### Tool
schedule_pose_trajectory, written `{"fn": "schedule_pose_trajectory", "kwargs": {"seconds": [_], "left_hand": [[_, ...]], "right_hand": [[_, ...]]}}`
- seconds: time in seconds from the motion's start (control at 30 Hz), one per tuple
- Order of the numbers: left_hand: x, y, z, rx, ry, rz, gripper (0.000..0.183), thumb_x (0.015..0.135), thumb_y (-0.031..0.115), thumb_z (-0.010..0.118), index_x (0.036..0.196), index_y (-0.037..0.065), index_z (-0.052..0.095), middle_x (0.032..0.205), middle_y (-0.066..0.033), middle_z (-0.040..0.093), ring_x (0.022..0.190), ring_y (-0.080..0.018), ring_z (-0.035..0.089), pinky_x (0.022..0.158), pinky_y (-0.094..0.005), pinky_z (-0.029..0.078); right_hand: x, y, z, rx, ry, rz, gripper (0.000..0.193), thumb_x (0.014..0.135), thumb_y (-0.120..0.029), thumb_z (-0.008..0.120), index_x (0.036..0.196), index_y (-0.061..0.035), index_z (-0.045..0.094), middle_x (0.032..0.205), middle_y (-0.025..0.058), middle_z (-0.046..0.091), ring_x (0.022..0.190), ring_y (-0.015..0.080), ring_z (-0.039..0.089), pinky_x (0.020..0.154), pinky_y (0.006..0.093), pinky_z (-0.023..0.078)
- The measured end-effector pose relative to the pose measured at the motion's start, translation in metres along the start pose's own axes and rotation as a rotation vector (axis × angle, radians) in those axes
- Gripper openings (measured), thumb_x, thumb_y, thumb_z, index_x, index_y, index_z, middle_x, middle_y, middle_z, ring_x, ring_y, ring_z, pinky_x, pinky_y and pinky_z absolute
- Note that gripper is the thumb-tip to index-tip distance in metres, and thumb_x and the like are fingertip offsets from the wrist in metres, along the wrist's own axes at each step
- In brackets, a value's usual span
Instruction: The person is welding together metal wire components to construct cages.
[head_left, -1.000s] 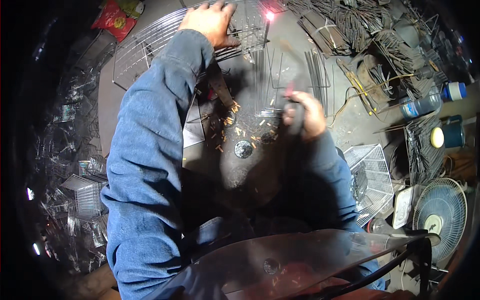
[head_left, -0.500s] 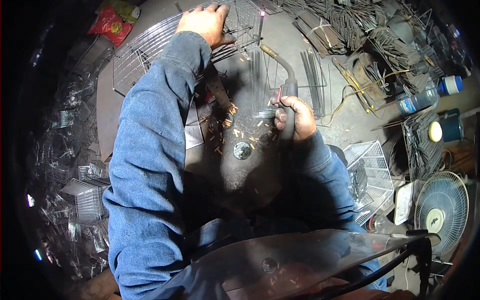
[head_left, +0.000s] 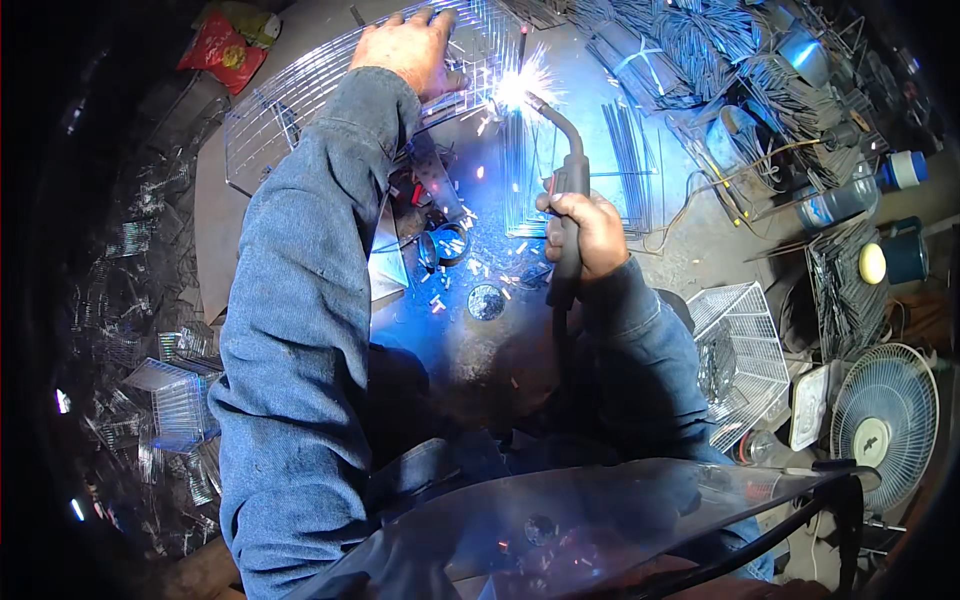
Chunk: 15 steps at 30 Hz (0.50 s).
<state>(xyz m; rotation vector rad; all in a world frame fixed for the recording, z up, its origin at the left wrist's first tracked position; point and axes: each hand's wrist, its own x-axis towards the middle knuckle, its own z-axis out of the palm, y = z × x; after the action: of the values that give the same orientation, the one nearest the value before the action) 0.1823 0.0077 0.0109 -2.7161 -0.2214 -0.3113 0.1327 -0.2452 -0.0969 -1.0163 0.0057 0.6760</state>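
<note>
My left hand grips the near edge of a wire basket at the far left of the work table, its fingers over the wires. In my right hand is a welding torch, the thumb near its red trigger. The torch's bent neck points up and left to the basket's right corner. A bright white arc burns at the tip and throws sparks, so the joint itself is hidden by glare. Thin straight metal rods and a wire frame lie beside the torch.
Bundles of metal wire fill the far right. A plastic bottle, a second wire basket and a fan stand at right. Short stubs are scattered mid-table. A tinted shield crosses the lower view.
An arc with sparks has lit at the torch tip, and blue light now covers the table. The right hand has shifted slightly. My left hand stays on the basket.
</note>
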Motion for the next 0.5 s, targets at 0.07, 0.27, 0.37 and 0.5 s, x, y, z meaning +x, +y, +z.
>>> {"fn": "schedule_pose_trajectory", "kwargs": {"seconds": [0.07,0.27,0.37,0.5], "left_hand": [[-0.001,0.001,-0.002,-0.017,0.009,0.007,0.085,0.069,0.05,0.075,0.138,0.013,0.042,0.14,-0.0132,0.046,0.127,-0.032,0.046,0.102,-0.0461,0.041],[-0.003,-0.005,0.002,-0.009,0.058,0.046,0.085,0.068,0.049,0.075,0.137,0.013,0.042,0.14,-0.0135,0.046,0.126,-0.0325,0.047,0.102,-0.0463,0.042],[-0.003,-0.005,0.007,-0.02,0.069,0.042,0.088,0.067,0.051,0.076,0.138,0.013,0.041,0.139,-0.0134,0.047,0.125,-0.033,0.047,0.102,-0.0459,0.042],[0.009,-0.003,-0.001,-0.042,-0.049,-0.037,0.097,0.067,0.058,0.074,0.143,0.012,0.034,0.142,-0.0166,0.043,0.127,-0.0343,0.045,0.103,-0.0429,0.04]], "right_hand": [[-0.001,0.001,0.003,-0.126,0.011,-0.015,0.018,0.084,-0.015,0.056,0.098,-0.0027,0.053,0.067,0.0063,0.054,0.048,0.0115,0.047,0.042,0.0264,0.041],[-0.005,-0.001,0.012,-0.255,0.018,-0.033,0.017,0.082,-0.014,0.059,0.092,-0.0039,0.05,0.056,0.005,0.049,0.044,0.0136,0.047,0.041,0.0285,0.04],[-0.004,-0.004,0.003,-0.279,0.046,-0.021,0.015,0.082,-0.012,0.06,0.092,-0.0025,0.052,0.055,0.0042,0.051,0.043,0.0128,0.048,0.04,0.0271,0.04],[-0.016,0.009,-0.014,-0.715,0.126,-0.233,0.023,0.077,-0.016,0.064,0.09,-0.0033,0.05,0.059,0.0079,0.053,0.048,0.0208,0.053,0.043,0.036,0.045]]}}
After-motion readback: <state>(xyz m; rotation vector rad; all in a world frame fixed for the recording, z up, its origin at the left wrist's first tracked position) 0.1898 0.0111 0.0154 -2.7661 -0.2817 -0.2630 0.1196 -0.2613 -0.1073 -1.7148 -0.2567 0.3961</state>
